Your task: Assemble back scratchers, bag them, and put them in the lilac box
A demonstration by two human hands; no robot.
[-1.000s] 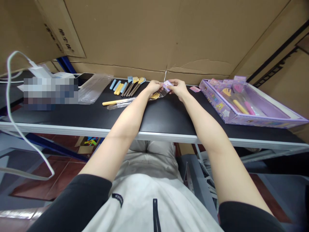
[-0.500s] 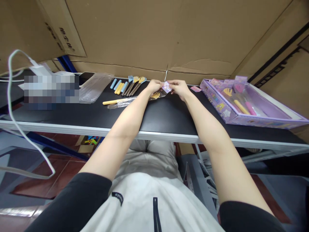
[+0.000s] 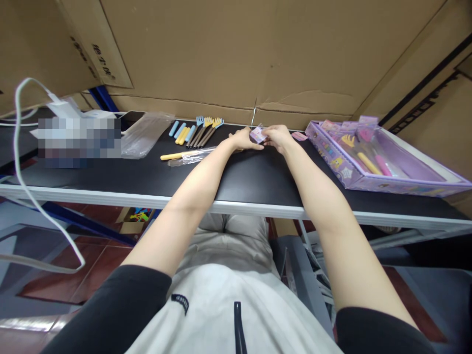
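My left hand (image 3: 244, 139) and my right hand (image 3: 276, 136) meet at the far middle of the black table (image 3: 243, 177). Between their fingertips both pinch a small purple card (image 3: 256, 133) at the top of a clear plastic bag (image 3: 191, 156). The bag lies flat to the left and holds a yellow-handled toy tool (image 3: 174, 156). My left hand presses down over the bag's top end and hides the tool's head.
A row of blue and yellow toy tools (image 3: 197, 130) lies at the back. A stack of clear bags (image 3: 143, 133) sits further left. A purple tray-box (image 3: 372, 160) with packed tools stands at the right. Cardboard (image 3: 236, 54) walls the back. A white cable (image 3: 22, 157) hangs at left.
Both hands have dropped lower onto the table with the purple card. My left hand now covers the yellow tool's head, which showed before.
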